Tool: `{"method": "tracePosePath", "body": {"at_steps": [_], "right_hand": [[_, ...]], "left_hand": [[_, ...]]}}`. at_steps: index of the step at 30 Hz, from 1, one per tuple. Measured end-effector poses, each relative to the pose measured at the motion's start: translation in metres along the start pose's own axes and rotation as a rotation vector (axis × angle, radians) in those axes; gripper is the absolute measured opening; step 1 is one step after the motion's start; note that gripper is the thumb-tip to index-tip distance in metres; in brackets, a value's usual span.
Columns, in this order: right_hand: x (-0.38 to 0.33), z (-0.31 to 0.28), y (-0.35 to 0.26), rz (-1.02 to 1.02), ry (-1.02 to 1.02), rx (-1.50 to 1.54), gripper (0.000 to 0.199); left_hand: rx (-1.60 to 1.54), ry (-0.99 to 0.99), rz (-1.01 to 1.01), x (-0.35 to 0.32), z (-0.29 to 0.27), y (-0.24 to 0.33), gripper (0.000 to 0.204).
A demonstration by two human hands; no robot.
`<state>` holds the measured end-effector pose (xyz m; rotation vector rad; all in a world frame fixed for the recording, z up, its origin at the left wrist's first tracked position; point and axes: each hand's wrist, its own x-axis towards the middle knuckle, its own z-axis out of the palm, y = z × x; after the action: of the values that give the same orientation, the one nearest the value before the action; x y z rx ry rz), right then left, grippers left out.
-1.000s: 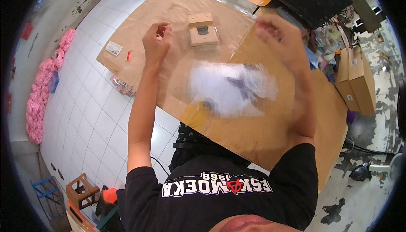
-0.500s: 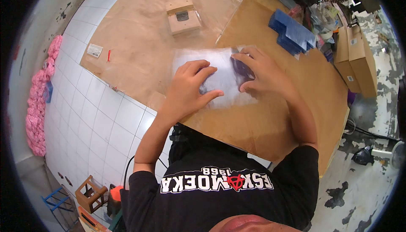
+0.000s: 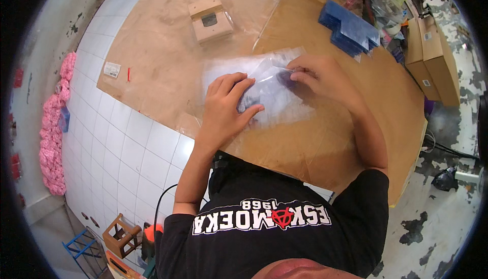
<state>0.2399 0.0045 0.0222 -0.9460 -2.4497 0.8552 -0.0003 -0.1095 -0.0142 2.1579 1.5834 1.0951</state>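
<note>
Several clear plastic sheets [image 3: 274,109], perhaps flat bags, lie in a loose layer on the brown-covered surface. My left hand [image 3: 223,101] rests on their left part, fingers curved and thumb spread away. At the upper right of the layer, my right hand [image 3: 323,78] has thumb and fingers together on the edge of the top plastic sheet [image 3: 267,70], which is lifted and creased between my hands. A dark patch [image 3: 287,79] shows through the plastic beside my right fingers; whether it is an object or a reflection is unclear.
Beyond my hands sits a pale wooden block-shaped piece [image 3: 211,22] with a dark opening. A stack of blue flat pieces [image 3: 348,30] lies at the far right, near cardboard boxes [image 3: 432,58]. A white label [image 3: 112,69] and a red strip [image 3: 128,74] lie left.
My right hand has closed its spread fingers on the plastic's edge and raised the top sheet, which now creases. My left hand stays on the layer. The whole view has shifted slightly.
</note>
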Motion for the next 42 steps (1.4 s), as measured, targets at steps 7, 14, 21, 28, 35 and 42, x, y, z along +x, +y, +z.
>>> {"method": "tracePosePath", "body": {"at_steps": [7,14,21,28,35,42], "right_hand": [[0.001,-0.019,-0.019,0.064,0.399,0.001,0.013],[-0.012,-0.021,-0.046,0.037,0.536,-0.048,0.008],[-0.038,-0.011,-0.090,-0.586,0.138,-0.358,0.008],[-0.034,-0.017,-0.086,-0.321,0.197,-0.096,0.024],[-0.027,-0.015,-0.073,0.208,0.020,0.451,0.023],[-0.031,-0.001,-0.064,0.180,0.079,0.457,0.018]], "left_hand": [[-0.238,0.133,-0.153,-0.002,0.002,0.007,0.041],[-1.043,-0.077,-0.281,-0.017,-0.005,0.023,0.062],[-1.809,0.011,-0.484,-0.005,0.023,0.056,0.089],[-1.700,0.048,-0.463,0.002,0.010,0.054,0.057],[-1.503,0.147,-0.209,0.002,0.032,0.048,0.053],[-1.479,0.104,-0.302,-0.001,0.036,0.065,0.036]]}}
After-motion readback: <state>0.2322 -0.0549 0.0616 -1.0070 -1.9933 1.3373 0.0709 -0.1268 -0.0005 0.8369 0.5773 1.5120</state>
